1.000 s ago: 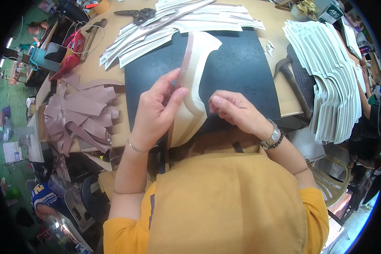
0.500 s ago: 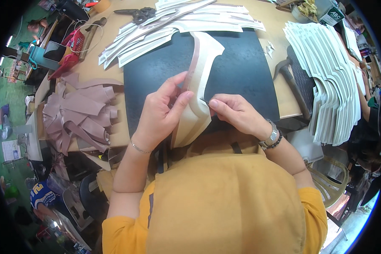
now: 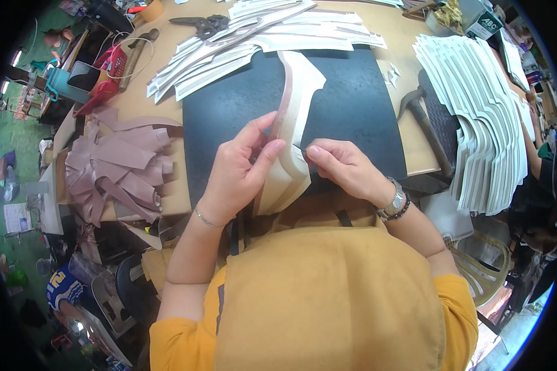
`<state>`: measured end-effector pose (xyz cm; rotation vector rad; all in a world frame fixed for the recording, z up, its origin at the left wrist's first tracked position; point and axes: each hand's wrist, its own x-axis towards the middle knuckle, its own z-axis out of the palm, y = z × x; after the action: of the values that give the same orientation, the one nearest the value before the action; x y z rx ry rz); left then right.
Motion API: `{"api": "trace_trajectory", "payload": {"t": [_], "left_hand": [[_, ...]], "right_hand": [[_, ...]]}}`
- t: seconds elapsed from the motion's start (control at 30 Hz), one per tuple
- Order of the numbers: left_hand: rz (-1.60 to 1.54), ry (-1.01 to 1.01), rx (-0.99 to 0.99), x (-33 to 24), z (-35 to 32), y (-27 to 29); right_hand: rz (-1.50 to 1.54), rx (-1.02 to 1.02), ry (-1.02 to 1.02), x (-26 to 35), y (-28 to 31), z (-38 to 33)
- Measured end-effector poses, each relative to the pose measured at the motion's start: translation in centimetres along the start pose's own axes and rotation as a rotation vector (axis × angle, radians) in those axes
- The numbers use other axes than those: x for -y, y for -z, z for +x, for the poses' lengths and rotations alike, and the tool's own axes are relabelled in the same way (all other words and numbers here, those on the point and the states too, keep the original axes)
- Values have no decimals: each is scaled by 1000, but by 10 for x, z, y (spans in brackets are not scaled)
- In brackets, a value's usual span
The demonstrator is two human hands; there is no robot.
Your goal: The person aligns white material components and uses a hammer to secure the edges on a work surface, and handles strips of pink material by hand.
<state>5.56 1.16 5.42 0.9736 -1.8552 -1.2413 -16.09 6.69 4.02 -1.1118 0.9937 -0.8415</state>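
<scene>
A long, curved leather piece (image 3: 294,114) with a pale cream face and a mauve edge is held upright over the black mat (image 3: 353,99). My left hand (image 3: 244,161) pinches it between thumb and fingers at its left side, about midway along. The lower part curls toward me. At the notched right edge, my right hand (image 3: 343,164) is closed around a small, dark, pointed tool (image 3: 301,149). Its tip touches the pale edge; the rest is hidden in my fingers, so its kind cannot be made out.
Beyond the mat lies a heap of similar white-backed pieces (image 3: 278,31) with black scissors (image 3: 205,25). Mauve leather strips (image 3: 117,161) are piled at left. To the right are a hammer (image 3: 428,127) and a fanned stack of pale pieces (image 3: 476,123). Small white scraps (image 3: 392,75) lie near the hammer.
The leather piece and my left hand have shifted slightly down. The dark tool's tip has moved a little left, further over the pale edge. Both grips stay the same.
</scene>
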Motion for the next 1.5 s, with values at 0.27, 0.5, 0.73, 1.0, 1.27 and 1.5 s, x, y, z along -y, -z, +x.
{"api": "trace_trajectory", "payload": {"t": [0.27,0.5,0.73,1.0,1.27,1.5], "left_hand": [[-57,-10,-26,-4,0,-4],[34,-6,-5,-6,-3,-2],[57,-81,322,-6,-6,0],[-503,84,255,18,32,-23],[-237,-61,62,61,62,-15],[-398,24,107,48,52,-19]], "right_hand": [[60,-51,32,1,1,-2],[-67,-17,116,-6,8,-7],[415,-357,231,-15,3,6],[-32,-374,465,-7,-6,3],[-45,-289,37,-7,25,-3],[81,-104,-195,10,43,-3]]}}
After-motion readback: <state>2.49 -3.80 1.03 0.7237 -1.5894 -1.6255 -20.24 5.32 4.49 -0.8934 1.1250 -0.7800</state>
